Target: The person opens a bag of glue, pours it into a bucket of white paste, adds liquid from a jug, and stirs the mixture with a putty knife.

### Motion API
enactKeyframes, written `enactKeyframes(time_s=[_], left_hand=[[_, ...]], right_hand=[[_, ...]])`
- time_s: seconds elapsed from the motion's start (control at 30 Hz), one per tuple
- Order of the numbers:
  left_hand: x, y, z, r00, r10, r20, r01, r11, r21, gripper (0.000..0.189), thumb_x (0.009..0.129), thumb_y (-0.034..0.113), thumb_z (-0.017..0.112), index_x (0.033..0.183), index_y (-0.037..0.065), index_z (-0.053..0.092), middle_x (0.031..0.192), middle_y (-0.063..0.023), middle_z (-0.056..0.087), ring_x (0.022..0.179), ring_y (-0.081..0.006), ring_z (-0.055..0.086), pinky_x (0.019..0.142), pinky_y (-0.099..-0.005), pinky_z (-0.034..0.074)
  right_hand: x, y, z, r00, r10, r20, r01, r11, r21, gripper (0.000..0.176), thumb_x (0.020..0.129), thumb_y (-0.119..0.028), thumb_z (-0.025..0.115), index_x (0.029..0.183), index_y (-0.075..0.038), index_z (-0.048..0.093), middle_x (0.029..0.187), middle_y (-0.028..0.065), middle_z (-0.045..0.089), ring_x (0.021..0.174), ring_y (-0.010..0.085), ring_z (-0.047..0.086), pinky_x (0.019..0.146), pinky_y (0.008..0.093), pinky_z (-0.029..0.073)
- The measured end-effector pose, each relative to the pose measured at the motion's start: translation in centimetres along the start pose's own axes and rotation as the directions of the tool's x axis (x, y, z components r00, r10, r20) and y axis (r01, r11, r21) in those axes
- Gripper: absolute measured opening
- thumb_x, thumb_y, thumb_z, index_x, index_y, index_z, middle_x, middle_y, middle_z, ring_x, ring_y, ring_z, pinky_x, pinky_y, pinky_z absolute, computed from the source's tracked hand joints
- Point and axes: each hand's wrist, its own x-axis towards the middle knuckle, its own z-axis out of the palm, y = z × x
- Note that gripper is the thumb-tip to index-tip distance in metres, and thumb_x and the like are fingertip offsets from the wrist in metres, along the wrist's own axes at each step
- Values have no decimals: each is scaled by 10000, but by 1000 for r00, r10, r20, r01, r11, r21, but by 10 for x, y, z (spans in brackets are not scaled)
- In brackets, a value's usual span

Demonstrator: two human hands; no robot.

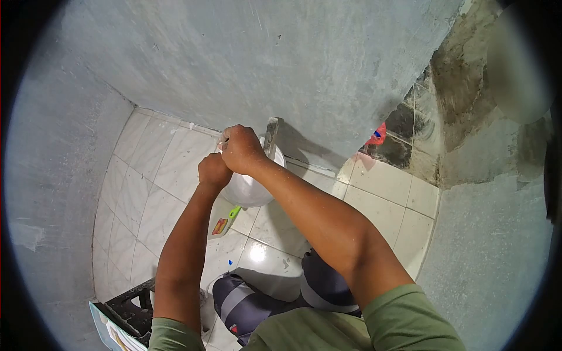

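My left hand [215, 169] and my right hand [241, 150] are close together over a white bucket [250, 192] on the tiled floor. Both have their fingers curled closed. A small pale bit shows by the right fingertips, but what either hand grips is mostly hidden. A flat greyish stick or blade [271, 136] stands up out of the bucket, just right of my right hand. White material shows inside the bucket, partly covered by my forearm. Below the bucket lies a flat tool with a bright green edge [235, 213] and a red-and-yellow label.
A grey plastered wall [234, 64] rises just behind the bucket, with another at the left. A red plastic item [377, 135] lies by the wall's right end. A black crate [132, 310] stands at lower left. A small blue scrap [230, 262] is on the floor.
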Motion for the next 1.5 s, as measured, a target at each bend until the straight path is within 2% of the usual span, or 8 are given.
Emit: enactKeyframes(time_s=[0.27,0.6,0.67,0.77,0.97,1.17,1.27,1.5], left_hand=[[0,2,5,978,138,-160,-150,986,-72,124,811,145,621,754,55,684,775,-199,702,749,-402,687,661,-507,543],[-4,7,-10,995,-56,-84,36,975,-218,232,844,255,630,790,48,717,799,-205,708,771,-397,692,687,-499,548],[-5,6,-13,1000,6,29,-5,999,-47,250,862,272,611,801,54,715,802,-202,712,798,-383,704,690,-490,554],[-1,-6,4,993,113,-15,-113,994,10,242,872,266,597,818,59,710,806,-194,715,792,-375,709,688,-487,555],[1,1,6,981,123,-150,-142,981,-130,198,854,228,601,810,61,697,793,-186,712,760,-381,697,676,-494,547],[0,5,8,980,112,-163,-146,966,-212,200,857,241,606,801,70,695,792,-177,714,767,-379,700,678,-485,548],[-3,11,-9,994,94,-52,-98,993,-73,203,856,250,606,818,74,699,800,-172,718,782,-373,704,691,-476,551],[2,6,-12,996,87,11,-86,993,-79,215,865,264,600,884,77,702,815,-182,719,792,-378,707,704,-477,555]], right_hand=[[-3,1,0,1000,-7,-13,7,1000,28,99,836,-75,699,880,5,739,883,237,721,862,377,711,823,425,550],[3,2,-8,999,-34,-5,34,999,10,110,844,-95,699,886,-1,736,890,235,719,874,393,703,823,437,546],[2,-1,-9,998,-57,-12,58,997,46,111,842,-95,702,888,0,736,888,233,719,872,392,703,821,433,546],[-1,-8,-8,999,-51,-10,52,998,47,110,843,-90,702,892,2,737,887,233,720,869,387,706,817,426,546],[-2,-8,-7,999,-36,-14,37,995,93,97,797,-74,673,842,-11,730,909,258,709,919,403,701,843,436,557],[-1,-2,-5,999,-52,-6,52,996,77,107,792,-77,668,850,-9,726,918,264,704,922,415,694,847,448,555],[1,0,-4,997,-78,3,78,997,-1,107,787,-78,669,844,-3,718,916,265,702,920,426,687,843,462,552],[0,-2,-5,998,-64,-15,65,998,21,115,777,-87,668,830,7,708,912,279,694,912,442,678,838,480,548]])
